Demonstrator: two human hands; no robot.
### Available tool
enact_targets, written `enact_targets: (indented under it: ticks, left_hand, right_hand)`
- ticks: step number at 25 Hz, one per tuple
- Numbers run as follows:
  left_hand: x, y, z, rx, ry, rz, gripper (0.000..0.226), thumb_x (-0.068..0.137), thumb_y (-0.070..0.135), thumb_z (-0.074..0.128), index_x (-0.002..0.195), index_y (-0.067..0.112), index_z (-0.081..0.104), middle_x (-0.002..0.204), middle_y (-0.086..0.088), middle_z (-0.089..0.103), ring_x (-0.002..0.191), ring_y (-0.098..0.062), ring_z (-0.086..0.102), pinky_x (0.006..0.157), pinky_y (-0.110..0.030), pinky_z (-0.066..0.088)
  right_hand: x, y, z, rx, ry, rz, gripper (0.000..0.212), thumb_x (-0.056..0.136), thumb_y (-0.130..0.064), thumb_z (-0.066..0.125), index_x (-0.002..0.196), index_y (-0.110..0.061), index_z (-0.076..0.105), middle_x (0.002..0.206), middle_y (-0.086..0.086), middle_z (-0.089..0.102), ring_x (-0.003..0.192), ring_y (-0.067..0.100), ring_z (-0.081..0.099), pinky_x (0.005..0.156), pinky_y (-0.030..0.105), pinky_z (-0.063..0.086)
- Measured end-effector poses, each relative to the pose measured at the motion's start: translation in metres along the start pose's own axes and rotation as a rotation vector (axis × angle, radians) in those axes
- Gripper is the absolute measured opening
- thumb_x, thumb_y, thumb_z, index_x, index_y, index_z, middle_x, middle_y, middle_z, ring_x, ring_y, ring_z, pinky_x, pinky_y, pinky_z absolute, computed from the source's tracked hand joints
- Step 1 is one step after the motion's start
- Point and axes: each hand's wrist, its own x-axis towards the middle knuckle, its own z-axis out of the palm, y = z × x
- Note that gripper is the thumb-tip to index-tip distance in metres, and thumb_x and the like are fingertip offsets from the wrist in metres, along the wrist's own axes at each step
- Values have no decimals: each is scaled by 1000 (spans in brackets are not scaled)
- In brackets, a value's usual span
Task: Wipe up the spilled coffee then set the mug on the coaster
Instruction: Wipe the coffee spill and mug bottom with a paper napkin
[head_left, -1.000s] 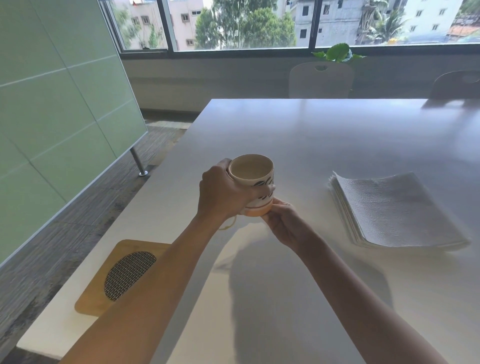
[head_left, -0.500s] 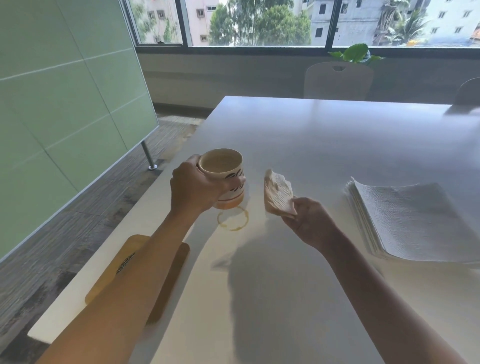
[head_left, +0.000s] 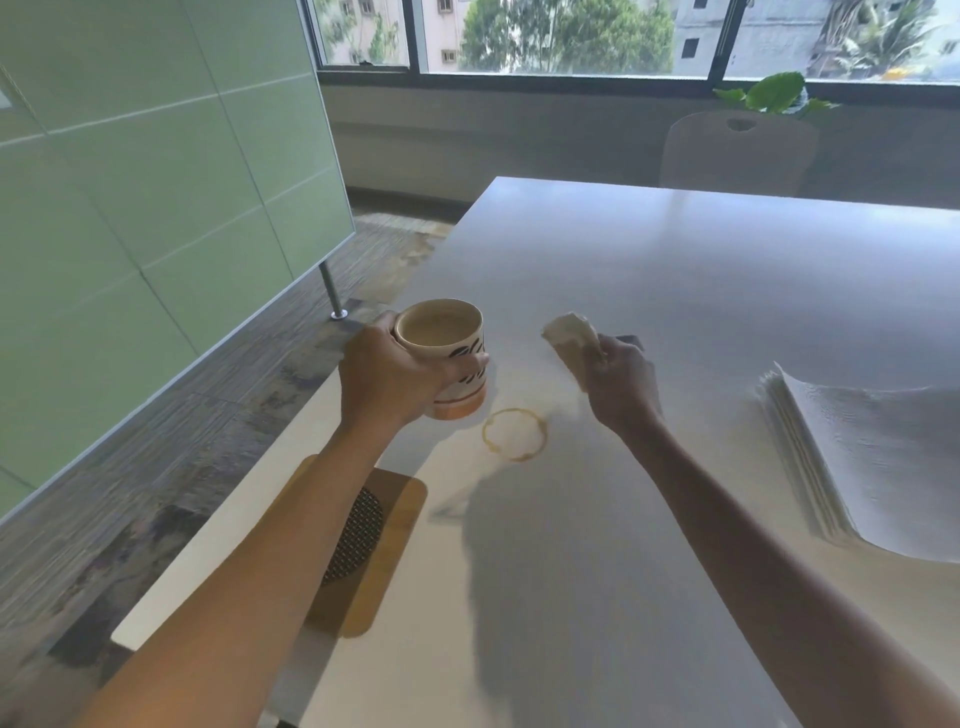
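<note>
Coffee ring (head_left: 514, 434): unwiped. My left hand (head_left: 387, 382) grips the mug (head_left: 444, 356) just beside it; right-hand fingers (head_left: 605, 358) pinch a crumpled napkin (head_left: 571, 338). I'd press flat, wiping inward.

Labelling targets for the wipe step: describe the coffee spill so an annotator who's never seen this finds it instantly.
Start at the white table, near its left edge. Between the left hand gripping the mug and the right hand holding a crumpled napkin lies the coffee ring. It is the only mark there: a thin brown circle, bare inside.

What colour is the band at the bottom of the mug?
Orange, on the cream ceramic mug; head view.
</note>
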Motion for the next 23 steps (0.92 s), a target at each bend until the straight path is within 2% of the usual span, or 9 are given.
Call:
enact_targets:
  ticks: [2, 5, 9, 11, 14, 16, 18, 21, 23]
  left_hand:
    - [1, -5, -3, 0, 4, -21, 72, 50, 60, 93, 108, 23, 73, 96, 11, 74, 87, -12, 69, 69, -25, 53]
    - [2, -12, -7, -11, 9, -41, 69, 51, 57, 94, 107, 23, 73, 95, 11, 73, 88, -12, 69, 71, -26, 53]
    - [5, -22, -13, -15, 22, -65, 71, 50, 58, 94, 107, 23, 73, 95, 10, 74, 88, -13, 70, 75, -29, 57]
    - [5, -25, -14, -25, 24, -69, 72, 48, 60, 93, 107, 24, 73, 95, 10, 75, 88, -11, 70, 75, -28, 57]
    - [5, -29, -15, -19, 28, -60, 75, 44, 65, 89, 105, 25, 74, 94, 12, 75, 88, -11, 71, 76, -29, 58]
    - [4, -31, -14, -13, 27, -58, 75, 44, 66, 89, 104, 25, 74, 93, 12, 75, 88, -12, 71, 77, -31, 58]
    - [4, -32, -13, -14, 24, -61, 73, 45, 65, 89, 104, 25, 74, 93, 11, 76, 89, -13, 71, 79, -32, 59]
    - [3, -30, -12, -14, 20, -65, 69, 50, 60, 93, 105, 25, 73, 94, 10, 75, 90, -14, 71, 79, -32, 59]
    - [2, -29, -12, -8, 14, -74, 68, 51, 59, 93, 105, 25, 72, 94, 10, 74, 90, -14, 70, 79, -32, 59]
  right_hand:
    - [3, -12, 5, 15, 71, -38, 28, 94, -26, 53, 86, -10, 76, 81, 9, 68, 81, 26, 59, 65, 32, 39]
    - [13, -20, 12, 220, 81, 65, 15, 85, -28, 66, 89, -20, 78, 77, -2, 72, 76, 19, 66, 65, 26, 47]
    - [19, -8, 27, 133, 27, 6, 17, 80, -25, 74, 94, -17, 71, 84, -3, 68, 70, 11, 60, 53, 7, 37]
    - [16, 2, 35, 138, 0, -19, 19, 77, -23, 78, 90, -15, 66, 81, -2, 66, 64, 7, 57, 49, 5, 36]
    - [15, 18, 34, 90, -97, -182, 29, 75, -21, 83, 102, -22, 71, 79, -8, 69, 67, 5, 62, 57, 6, 39]
    - [13, 24, 31, 33, -169, -284, 25, 78, -19, 80, 102, -24, 76, 82, -11, 69, 72, 6, 64, 63, 15, 43]
    - [12, 28, 30, 2, -101, -407, 13, 81, -15, 78, 93, -16, 79, 84, -6, 71, 75, 13, 67, 66, 23, 48]
    - [14, 32, 33, -21, 63, -472, 10, 86, -14, 73, 94, -13, 79, 102, 1, 76, 89, 14, 72, 81, 25, 55]
    - [11, 33, 39, -91, -79, -442, 11, 88, -15, 70, 97, -15, 76, 108, 5, 76, 95, 20, 72, 84, 29, 56]
